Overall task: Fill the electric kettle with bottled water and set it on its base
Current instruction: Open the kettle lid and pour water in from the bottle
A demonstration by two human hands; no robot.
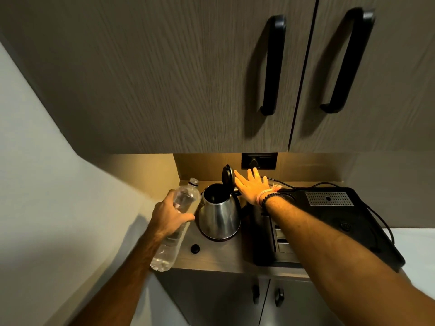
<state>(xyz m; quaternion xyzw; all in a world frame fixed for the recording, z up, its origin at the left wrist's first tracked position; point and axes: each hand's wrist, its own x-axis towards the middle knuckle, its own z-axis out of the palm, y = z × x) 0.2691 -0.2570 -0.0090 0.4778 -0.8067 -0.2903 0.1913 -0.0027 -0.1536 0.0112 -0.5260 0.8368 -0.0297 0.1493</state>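
A steel electric kettle stands on its dark base on the wooden counter, its black lid flipped up and open. My left hand grips a clear water bottle around its middle, just left of the kettle, with its uncapped neck tilted up towards the kettle's rim. My right hand is spread flat with fingers apart, right beside the raised lid, its fingertips at the lid's edge. A small black bottle cap lies on the counter in front of the kettle.
A black tray with a drip grate and drawer unit sits right of the kettle. A wall socket with a plug and trailing cables is behind. Overhead cabinets hang low above the counter. A wall closes the left side.
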